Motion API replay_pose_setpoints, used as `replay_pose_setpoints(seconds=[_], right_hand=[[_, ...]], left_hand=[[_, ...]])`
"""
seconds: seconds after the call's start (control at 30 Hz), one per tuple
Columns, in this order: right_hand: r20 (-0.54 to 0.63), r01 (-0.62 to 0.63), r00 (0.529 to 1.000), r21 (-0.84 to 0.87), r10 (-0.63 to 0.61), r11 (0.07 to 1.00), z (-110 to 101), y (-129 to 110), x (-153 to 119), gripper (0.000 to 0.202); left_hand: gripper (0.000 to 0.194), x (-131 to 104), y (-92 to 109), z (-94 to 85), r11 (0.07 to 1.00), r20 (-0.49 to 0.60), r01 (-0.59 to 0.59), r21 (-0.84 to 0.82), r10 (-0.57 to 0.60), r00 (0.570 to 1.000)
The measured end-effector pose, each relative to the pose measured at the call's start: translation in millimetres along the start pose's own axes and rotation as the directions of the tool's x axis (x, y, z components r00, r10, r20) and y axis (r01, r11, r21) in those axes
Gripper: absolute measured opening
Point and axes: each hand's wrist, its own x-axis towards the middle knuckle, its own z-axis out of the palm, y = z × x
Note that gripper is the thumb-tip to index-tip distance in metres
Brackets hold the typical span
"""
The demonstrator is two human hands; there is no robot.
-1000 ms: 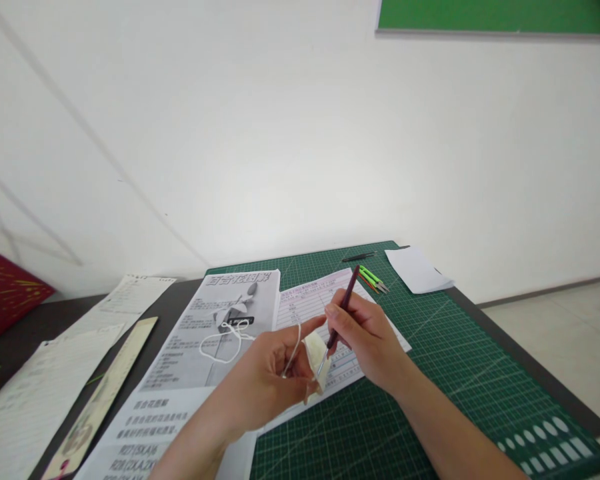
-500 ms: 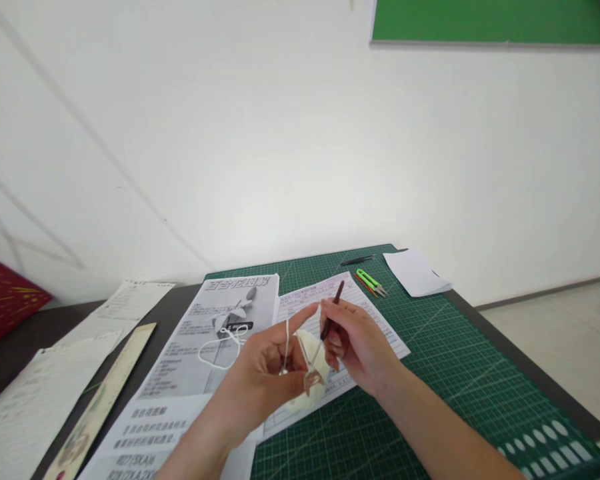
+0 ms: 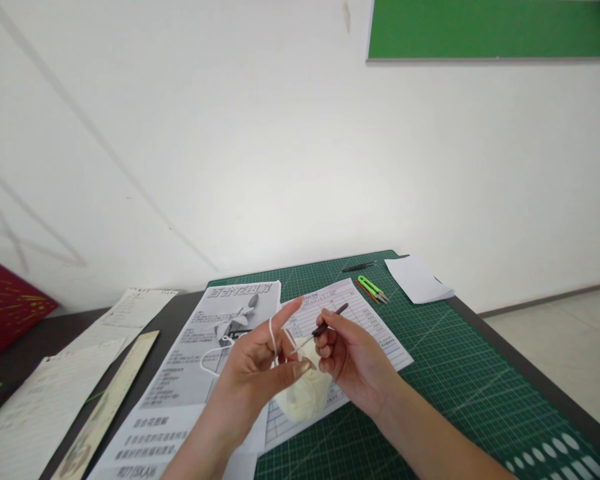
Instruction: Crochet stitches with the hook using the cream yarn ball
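My right hand [image 3: 353,350] grips a crochet hook [image 3: 331,319] by its dark handle, the thin metal shaft pointing left toward my other hand. White yarn [image 3: 273,340] loops over the raised index finger of my left hand [image 3: 260,373]. The thumb and another finger of that hand pinch together at the yarn near the hook's tip; the pinched bit is too small to make out. Beneath both hands a cream ball of yarn [image 3: 305,399] rests on a lined sheet [image 3: 375,327]. A slack strand [image 3: 207,363] curls over the printed pattern page [image 3: 180,347] at left.
On the green cutting mat [image 3: 420,393] lie green thread snips [image 3: 371,287], a thin red stick [image 3: 367,291] and dark tweezers [image 3: 359,267]. White paper [image 3: 417,280] is at the far right corner. A ruler [image 3: 110,400] and handwritten sheets [image 3: 55,387] lie at left.
The hook has tilted from steep to flatter, its handle now leaning right. My hands have shifted slightly apart, showing more of the yarn ball. The camera view has tipped up slightly.
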Motion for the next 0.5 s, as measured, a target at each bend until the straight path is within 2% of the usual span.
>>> replay_pose_setpoints(seconds=[0.2, 0.37, 0.43, 0.47, 0.5], right_hand=[[0.075, 0.147, 0.987, -0.120, -0.139, 0.982, 3, 0, -4, 0.020], [0.123, 0.356, 0.934, -0.265, -0.334, 0.896, 3, 4, -6, 0.015], [0.180, 0.494, 0.869, -0.387, -0.461, 0.779, 3, 6, -9, 0.009], [0.232, 0.581, 0.809, -0.453, -0.540, 0.676, 2, 8, -12, 0.008], [0.307, 0.669, 0.728, -0.514, -0.613, 0.537, 1, 9, -14, 0.011]], left_hand=[[0.061, 1, -2, 0.7, 1.000, -0.076, -0.020, -0.012, 0.019, 0.997], [0.075, 1, -1, 4.5, 0.998, -0.145, -0.040, -0.047, 0.033, 0.989], [0.082, 1, -1, 7.0, 0.997, -0.174, -0.035, -0.062, 0.023, 0.984], [0.084, 1, -1, 8.1, 0.997, -0.186, -0.034, -0.074, 0.020, 0.982], [0.086, 1, -1, 8.8, 0.995, -0.193, -0.034, -0.091, 0.016, 0.981]])
